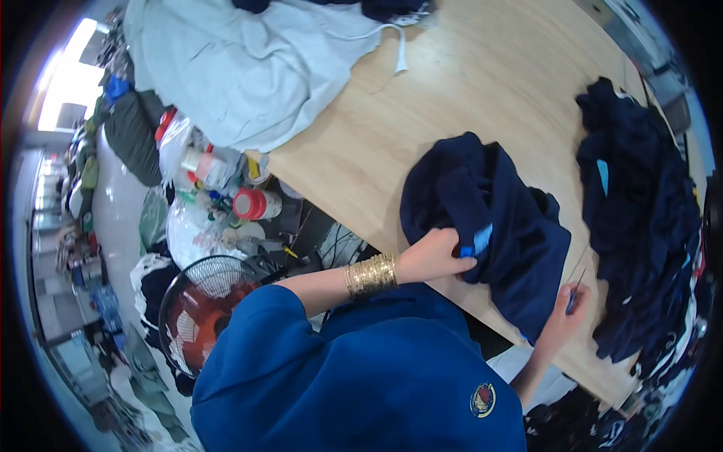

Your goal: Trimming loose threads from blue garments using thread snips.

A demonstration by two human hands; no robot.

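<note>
A dark navy garment [520, 218] lies bunched on the table near its front edge. My left hand [431, 258], with gold bangles at the wrist, is closed on the garment's near left part, beside a light blue patch [482, 239] on the cloth. Just right of the garment, my right hand [561, 320] is closed around small thread snips [575, 292], their thin metal tip pointing up and away from me. The snips are apart from the cloth, and their handle is partly hidden by my fingers.
More navy garments [636, 218] are heaped along the table's right side. A pale grey garment [256, 68] with a drawstring drapes over the far left of the wooden table [459, 68]. Left of the table stand a fan [203, 309], a red-lidded jar [256, 204] and plastic bags [192, 230].
</note>
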